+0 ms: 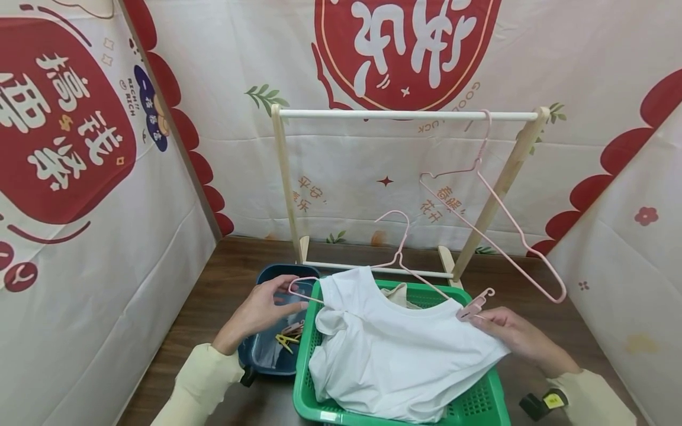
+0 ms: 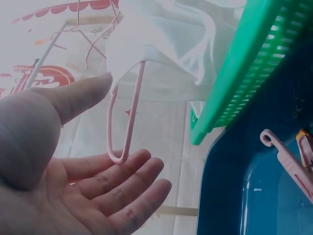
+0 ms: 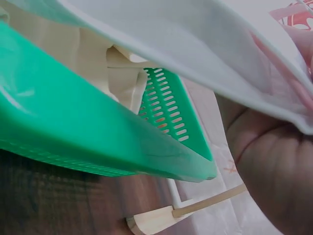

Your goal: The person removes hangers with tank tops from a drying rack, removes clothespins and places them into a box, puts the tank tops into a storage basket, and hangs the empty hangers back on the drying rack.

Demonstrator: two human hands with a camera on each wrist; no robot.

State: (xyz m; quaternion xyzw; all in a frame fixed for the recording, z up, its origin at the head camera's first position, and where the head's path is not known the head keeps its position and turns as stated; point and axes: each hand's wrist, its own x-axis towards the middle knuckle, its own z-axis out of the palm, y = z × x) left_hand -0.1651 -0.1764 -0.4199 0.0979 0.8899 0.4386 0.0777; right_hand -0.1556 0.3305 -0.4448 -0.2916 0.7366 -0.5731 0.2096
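Note:
A white T-shirt (image 1: 405,349) drapes over the green basket (image 1: 302,387), with a pink hanger (image 1: 398,256) running inside it and the hook sticking up from the neckline. My right hand (image 1: 514,334) pinches the shirt's sleeve at the right shoulder, around the hanger's end. Beside those fingertips a pink clothespin (image 1: 476,306) sits on that shoulder. From the left sleeve the hanger's other end (image 2: 131,125) pokes out. Around it my left hand (image 2: 105,191) is spread, thumb apart, the fingers lying at the bare tip without curling round it.
Left of the basket stands a blue bin (image 1: 249,355) with yellow clothespins (image 1: 286,341) and pink ones. Behind is a wooden rack with a white rail (image 1: 405,115), where another pink hanger (image 1: 503,207) hangs at the right. Beige cloth (image 3: 88,61) lies inside the basket.

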